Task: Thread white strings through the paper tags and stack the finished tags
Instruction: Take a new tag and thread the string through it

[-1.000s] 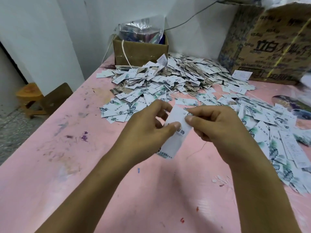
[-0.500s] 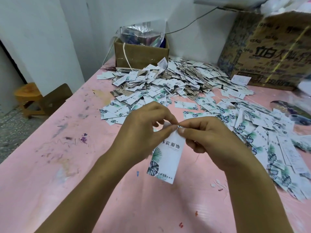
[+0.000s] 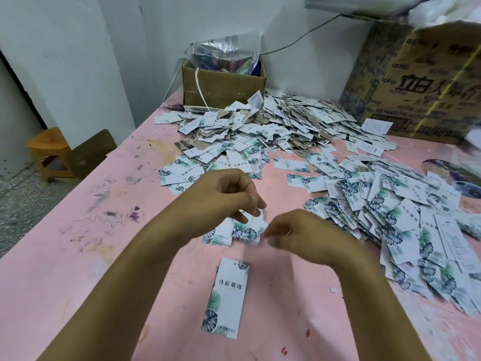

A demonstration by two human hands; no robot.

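The tag (image 3: pixel 226 297) that was held up between the fingers half a second ago is now seen lower in view, below the two hands, printed face up above the pink table (image 3: pixel 78 269); whether it is hung from the string or laid flat cannot be told. The left hand (image 3: pixel 223 196) is raised, and a thin white string (image 3: pixel 253 217) is pinched between its thumb and forefinger. The right hand (image 3: pixel 299 237) is curled just beside it, fingertips pressed together, seemingly on the same thread, though that is too fine to be confirmed. A small stack of tags (image 3: pixel 234 234) is glimpsed between and behind the hands. Loose tags (image 3: pixel 390 212) are heaped to the right, and a far pile (image 3: pixel 260 128) is spread before a cardboard box (image 3: pixel 223 86).

The tag is judged light and fairly stiff, easily creased, best taken by its edges near the punched hole at the top. The string is judged limp and slippery, so a tight fingertip pinch close to its end is called for.
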